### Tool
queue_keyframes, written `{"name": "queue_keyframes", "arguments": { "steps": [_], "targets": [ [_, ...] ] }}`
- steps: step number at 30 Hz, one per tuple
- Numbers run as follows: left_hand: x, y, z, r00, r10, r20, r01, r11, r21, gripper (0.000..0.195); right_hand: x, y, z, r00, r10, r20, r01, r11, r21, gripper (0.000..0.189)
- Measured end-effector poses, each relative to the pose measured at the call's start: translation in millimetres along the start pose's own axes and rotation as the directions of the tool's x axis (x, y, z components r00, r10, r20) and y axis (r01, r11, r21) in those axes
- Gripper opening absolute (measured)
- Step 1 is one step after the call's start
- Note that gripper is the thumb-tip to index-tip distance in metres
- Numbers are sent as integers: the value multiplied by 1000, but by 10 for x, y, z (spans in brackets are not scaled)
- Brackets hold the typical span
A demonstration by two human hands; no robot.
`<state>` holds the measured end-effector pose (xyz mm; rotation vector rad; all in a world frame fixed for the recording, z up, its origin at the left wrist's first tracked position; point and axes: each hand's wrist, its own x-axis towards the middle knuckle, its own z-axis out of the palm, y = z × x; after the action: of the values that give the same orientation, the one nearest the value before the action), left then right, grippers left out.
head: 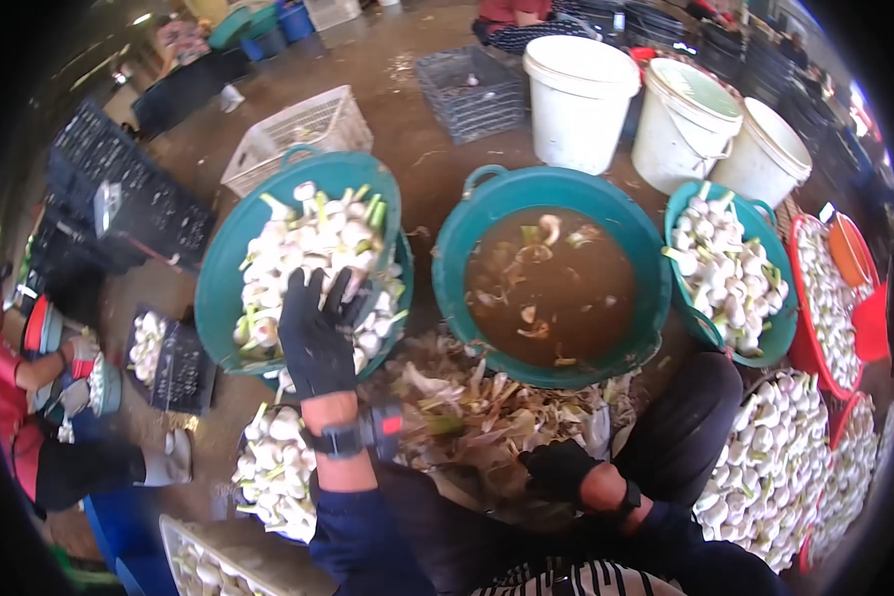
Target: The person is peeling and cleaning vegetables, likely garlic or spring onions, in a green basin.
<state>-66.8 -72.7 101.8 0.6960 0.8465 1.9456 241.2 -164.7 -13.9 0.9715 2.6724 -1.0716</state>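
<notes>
My left hand (317, 335), in a black glove, reaches over the garlic bulbs (328, 235) heaped in a tilted teal tub (220, 298). Its fingers are apart, and no held bulb can be made out. That tub rests on another teal tub that also has garlic in it. My right hand (560, 471), gloved in black too, is low by my knee, its fingers curled and turned from view; whether it grips anything is hidden. Between my hands lies a pile of dry garlic peelings (484, 402). Beyond the pile, a round teal tub (447, 276) contains brown water with floating scraps.
White buckets (577, 112) and a black crate (469, 97) stand ahead, a white crate (298, 138) behind the tilted tub. Garlic fills a smaller teal tub (730, 276) and red basins (827, 305) at right. A seated person (15, 395) works at left.
</notes>
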Motion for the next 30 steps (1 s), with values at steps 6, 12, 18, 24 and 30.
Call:
{"name": "queue_keyframes", "arguments": {
  "steps": [6,12,18,24,30],
  "targets": [
    [-537,-200,907,963,-239,128,213,959,186,34,417,793,-321,946,227,-230,-217,974,70,27],
    [-518,-352,964,933,-359,-2,343,889,304,24,1271,1688,-411,752,573,-327,-612,790,-24,50],
    [-503,-410,1026,908,-418,-7,408,882,235,20,1552,2205,-54,808,533,-250,-541,840,42,47],
    [-480,-631,938,898,-437,47,390,843,372,18,1502,2075,-155,794,607,16,-606,791,85,34],
    [-612,-1268,657,911,-243,335,-201,448,871,34,1067,1171,-784,841,541,6,-203,306,930,44]
  ]
}}
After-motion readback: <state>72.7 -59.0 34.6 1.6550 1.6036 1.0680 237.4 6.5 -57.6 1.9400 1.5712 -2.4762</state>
